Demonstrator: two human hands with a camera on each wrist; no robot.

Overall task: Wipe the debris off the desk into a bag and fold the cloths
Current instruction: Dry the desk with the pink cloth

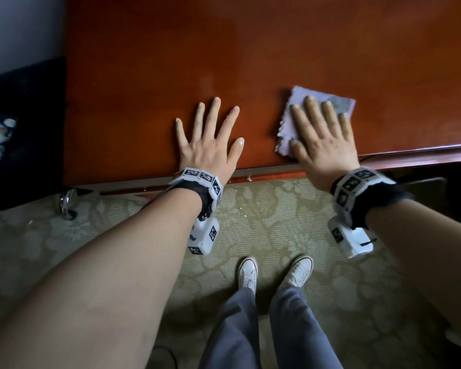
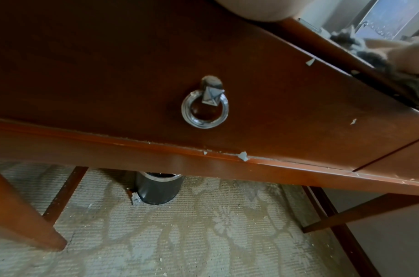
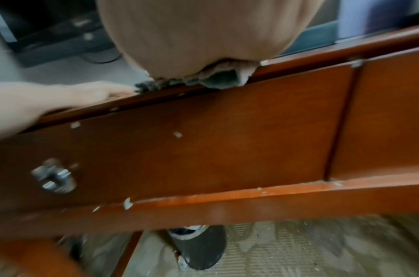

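near the front edge of the desk (image 1: 250, 62) both hands lie flat on the wood. the right hand (image 1: 325, 137) is spread with straight fingers, pressing down on a pale lilac cloth (image 1: 328, 102) that sits just back from that edge; it presses rather than pinches. the left hand (image 1: 210, 139) rests palm down beside it, a little apart from the cloth, fingers splayed and holding nothing.

seen from the right wrist, the cloth's near hem (image 3: 215, 78) pokes out over the desk's edge under the heel of the hand. small pale flecks of debris (image 2: 243, 156) cling to the ledge below the drawer front (image 2: 132, 75), near its ring pull (image 2: 205, 110), and more crumbs speckle the carpet (image 1: 264, 209) under the desk. off the desk's left end lies a dark bag (image 1: 24, 129) with something white inside, well apart from the cloth.

my guess is this is a wiping stroke toward the front edge, and the risk is plain: with no bag held under that edge, whatever the cloth pushes will drop onto the drawer ledge and carpet, as some seemingly has. a flat palm can also let the cloth bunch or slide off the edge, since nothing grips it. the bits already caught on the ledge are easy to miss from above.
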